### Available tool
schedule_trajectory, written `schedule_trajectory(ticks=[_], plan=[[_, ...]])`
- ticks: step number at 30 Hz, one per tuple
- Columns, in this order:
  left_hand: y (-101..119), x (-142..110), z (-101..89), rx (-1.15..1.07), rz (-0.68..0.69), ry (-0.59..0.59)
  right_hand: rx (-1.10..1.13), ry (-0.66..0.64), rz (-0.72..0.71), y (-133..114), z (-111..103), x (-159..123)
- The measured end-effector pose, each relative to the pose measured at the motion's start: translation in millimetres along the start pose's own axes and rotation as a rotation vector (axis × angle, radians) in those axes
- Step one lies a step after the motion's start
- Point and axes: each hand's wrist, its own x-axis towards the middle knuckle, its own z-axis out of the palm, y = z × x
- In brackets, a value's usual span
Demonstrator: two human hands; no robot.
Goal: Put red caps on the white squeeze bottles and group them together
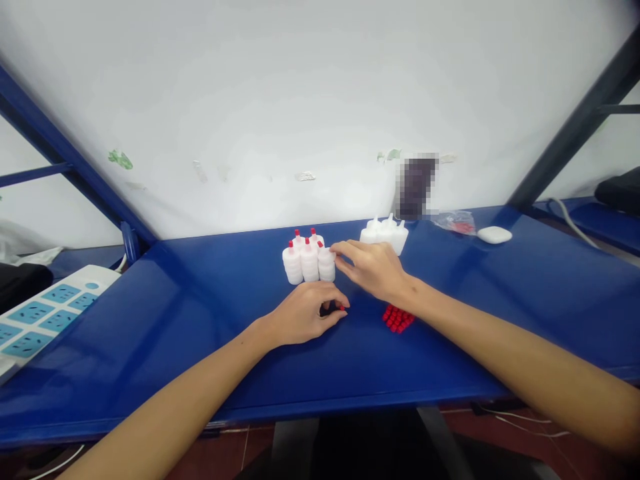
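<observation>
Several small white squeeze bottles (309, 267) with red caps stand upright, packed together near the middle of the table. My right hand (373, 267) has its fingertips closed at the upper side of the rightmost capped bottle (327, 265), which touches its neighbours. Just in front of this group, my left hand (307, 312) pinches a small red cap (343, 308) between thumb and fingers; most of the cap is hidden. Behind my right hand stand several white bottles (384, 233) with bare nozzles. A cluster of loose red caps (398, 318) lies beside my right forearm, partly covered by it.
A clear plastic bag (457, 222) with red pieces and a white rounded object (495, 235) lie at the back right. A blurred dark object (419, 187) leans on the wall. At the left is a power strip (60, 310). The blue table (200, 293) ends at a front edge.
</observation>
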Motion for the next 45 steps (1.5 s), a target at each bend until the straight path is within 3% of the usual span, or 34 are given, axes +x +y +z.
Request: schedule_trajectory(ticks=[4,8,10,14,18,21,28,32,35,40,42,45], plan=[[-0.7,1.2,-0.4,-0.032,0.013,0.01,0.004,-0.029,0.012,-2.0,0.3,-2.4],[-0.5,1.6,-0.2,-0.071,0.025,0.122,0.138,-0.021,0.053,-5.1,-10.8,-5.4],[1.5,1.4,-0.2,-0.078,0.05,0.214,0.321,-0.014,0.075,-6.0,-18.8,-7.0],[9.4,0.5,0.0,-0.018,0.195,0.401,0.926,-0.05,0.155,-8.3,-29.5,-9.3],[15.8,0.3,1.5,0.144,0.387,0.407,1.332,-0.136,0.205,-14.3,-30.9,-11.4],[17.2,2.0,3.1,0.184,0.455,0.392,1.378,-0.185,0.187,-20.0,-29.5,-12.6],[18.4,7.4,3.7,0.133,0.425,0.432,1.267,-0.24,0.132,-31.1,-26.5,-14.7],[22.0,5.6,1.1,0.082,0.437,0.475,1.327,-0.276,0.128,-33.7,-29.8,-14.7],[25.8,1.6,-1.4,-0.009,0.36,0.566,1.368,-0.275,0.116,-33.1,-33.1,-13.5],[26.4,-0.1,-7.6,-0.226,0.042,0.827,1.367,-0.224,0.136,-28.4,-36.8,-10.2],[25.0,1.8,-11.1,-0.366,-0.074,0.925,1.387,-0.316,0.129,-26.0,-38.8,-8.0],[24.0,5.0,-14.9,-0.523,-0.168,0.968,1.376,-0.502,0.139,-23.5,-40.5,-5.4]])
